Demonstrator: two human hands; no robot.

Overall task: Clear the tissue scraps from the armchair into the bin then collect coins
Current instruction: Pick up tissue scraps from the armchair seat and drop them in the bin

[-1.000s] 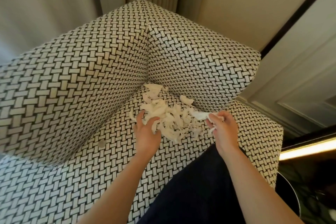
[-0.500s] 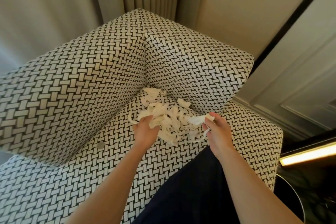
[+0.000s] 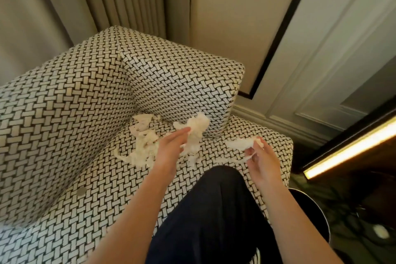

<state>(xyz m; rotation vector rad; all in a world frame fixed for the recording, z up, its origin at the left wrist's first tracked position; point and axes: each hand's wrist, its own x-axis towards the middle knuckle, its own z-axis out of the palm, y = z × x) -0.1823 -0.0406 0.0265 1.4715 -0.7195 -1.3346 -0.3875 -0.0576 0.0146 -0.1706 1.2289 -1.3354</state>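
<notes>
Torn white tissue scraps [image 3: 142, 146] heaped in back corner of black-and-white woven armchair [image 3: 64, 113] seat, your left hand [image 3: 170, 149] pinches a raised clump [image 3: 198, 128], your right hand [image 3: 262, 157] grips another shred [image 3: 241, 143], hands apart.

My left hand [image 3: 171, 150] holds a white, crumpled bunch of tissue [image 3: 196, 133]. My right hand [image 3: 263, 156] pinches a thin scrap [image 3: 241, 143]. A heap of scraps [image 3: 143, 146] lies in the seat corner of the black-and-white armchair [image 3: 64, 103]. A round grey coin [image 3: 81, 191] lies on the seat. The dark round bin [image 3: 308, 216] stands just beside the armchair.
</notes>
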